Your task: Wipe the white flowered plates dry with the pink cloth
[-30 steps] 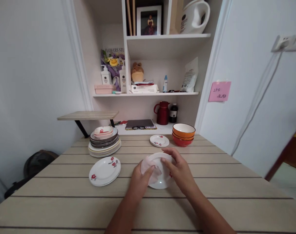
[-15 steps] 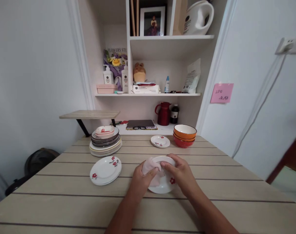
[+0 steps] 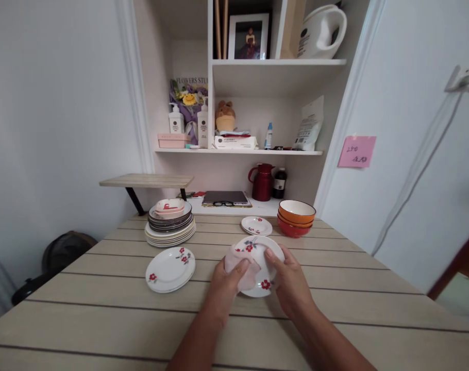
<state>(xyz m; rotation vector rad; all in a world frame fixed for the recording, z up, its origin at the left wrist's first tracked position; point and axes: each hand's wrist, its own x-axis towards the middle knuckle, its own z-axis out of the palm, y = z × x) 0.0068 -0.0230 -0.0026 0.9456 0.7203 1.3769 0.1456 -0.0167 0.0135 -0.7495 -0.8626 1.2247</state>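
Between my hands is a white plate [image 3: 263, 263] with red flowers, tilted so its decorated face shows. My left hand [image 3: 227, 282] presses a pale pink cloth [image 3: 245, 270] against the plate's left side, thumb on top. My right hand [image 3: 290, 278] grips the plate's right rim, thumb on the face and fingers behind. To the left lie matching flowered plates [image 3: 170, 269] in a low stack. Beyond the held plate, smaller flowered plates [image 3: 256, 225] rest on the table.
A tall stack of plates [image 3: 170, 229] topped by small dishes stands at the left, near a raised wooden shelf [image 3: 147, 180]. Orange and red bowls [image 3: 296, 219] are stacked at back right. A red jug [image 3: 262, 183] stands behind the slatted table [image 3: 114, 314].
The plate has tipped up toward me, showing more of its flowers. My right thumb has moved apart from the cloth toward the right rim. The view has shifted slightly.
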